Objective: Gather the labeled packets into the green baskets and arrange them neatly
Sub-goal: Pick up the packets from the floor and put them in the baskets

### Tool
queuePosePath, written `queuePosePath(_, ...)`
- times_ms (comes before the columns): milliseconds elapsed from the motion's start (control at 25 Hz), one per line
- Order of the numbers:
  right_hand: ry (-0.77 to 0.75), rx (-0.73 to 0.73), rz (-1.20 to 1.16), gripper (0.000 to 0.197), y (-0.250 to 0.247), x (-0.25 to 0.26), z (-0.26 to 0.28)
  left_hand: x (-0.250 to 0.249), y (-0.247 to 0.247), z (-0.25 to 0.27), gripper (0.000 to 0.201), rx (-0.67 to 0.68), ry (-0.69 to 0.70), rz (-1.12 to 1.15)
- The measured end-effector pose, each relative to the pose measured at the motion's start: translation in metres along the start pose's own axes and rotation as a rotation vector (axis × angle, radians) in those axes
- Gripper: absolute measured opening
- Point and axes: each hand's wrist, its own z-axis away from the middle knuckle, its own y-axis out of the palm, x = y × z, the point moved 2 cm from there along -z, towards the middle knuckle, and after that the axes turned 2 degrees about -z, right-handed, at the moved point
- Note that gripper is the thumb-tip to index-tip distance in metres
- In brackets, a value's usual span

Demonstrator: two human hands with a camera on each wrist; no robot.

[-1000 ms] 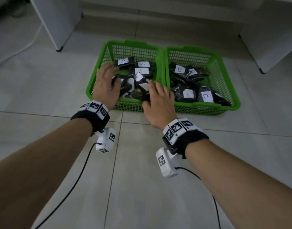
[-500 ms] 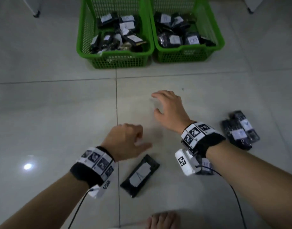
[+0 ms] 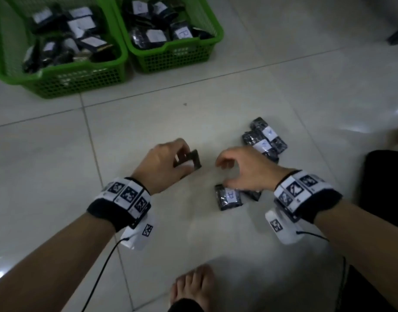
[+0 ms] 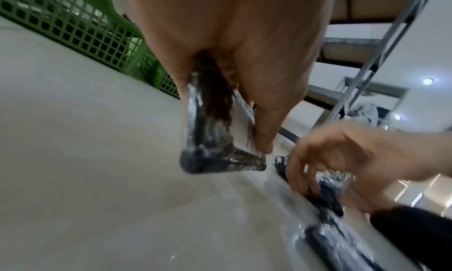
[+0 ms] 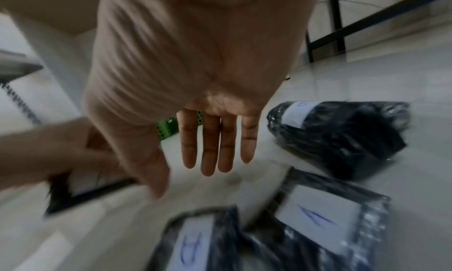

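Two green baskets, one on the left point(image 3: 58, 79) and one on the right point(image 3: 175, 57), stand at the far left of the floor and hold several dark packets with white labels. My left hand point(image 3: 184, 158) pinches one dark packet point(image 3: 193, 159) lifted off the tiles; the left wrist view shows the packet point(image 4: 215, 139) between thumb and fingers. My right hand point(image 3: 229, 172) hovers with relaxed fingers point(image 5: 210, 149) over a labelled packet point(image 3: 228, 197) and holds nothing. More labelled packets point(image 3: 264, 140) lie just beyond it; two others point(image 5: 315, 213) point(image 5: 193, 242) lie near the wrist.
A bare foot point(image 3: 193, 287) rests on the tiles near the bottom edge. A dark trouser leg point(image 3: 385, 188) fills the right side. A dark furniture leg point(image 3: 396, 34) stands far right. A metal shelf frame point(image 4: 362, 66) rises behind the hands.
Both hands have come back from the baskets to the floor near me. The left hand has picked up the packet that lay flat. The right hand has moved over the packets at right.
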Motion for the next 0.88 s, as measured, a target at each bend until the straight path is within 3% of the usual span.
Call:
queuePosePath(80, -0.040, 0.137, 0.190, 0.076, 0.017, -0.007, 0.016, -0.003, -0.001, -0.022, 0.021, -0.106, -0.043, 0.116)
queuePosePath(160, -0.091, 0.174, 0.296, 0.074, 0.032, -0.011, 0.020, 0.000, 0.001, -0.035, 0.016, -0.161, -0.128, 0.252)
queuePosePath(280, -0.115, 0.065, 0.218, 0.058, 0.028, -0.004, 0.008, 0.005, -0.006, -0.036, 0.025, -0.207, -0.214, 0.505)
queuePosePath(360, -0.103, -0.066, 0.079, 0.063, 0.019, 0.004, -0.007, 0.011, -0.025, -0.028, 0.037, -0.274, -0.234, 0.617)
queuePosePath(440, -0.097, -0.198, -0.032, 0.070, 0.006, 0.016, -0.024, 0.021, -0.054, -0.021, 0.036, -0.385, -0.233, 0.675)
queuePosePath(560, -0.179, -0.371, -0.124, 0.060, -0.016, 0.043, -0.060, 0.056, -0.116, -0.026, 0.026, -0.580, -0.226, 0.551)
queuePosePath(680, -0.315, -0.455, -0.207, 0.049, -0.036, 0.076, -0.103, 0.101, -0.179, -0.042, 0.020, -0.773, -0.225, 0.517)
queuePosePath(800, -0.387, -0.502, -0.263, 0.045, -0.051, 0.112, -0.148, 0.139, -0.232, -0.057, 0.048, -0.857, -0.291, 0.265)
queuePosePath(880, -0.409, -0.500, -0.267, 0.043, -0.054, 0.134, -0.178, 0.165, -0.247, -0.074, 0.074, -0.741, -0.396, 0.024)
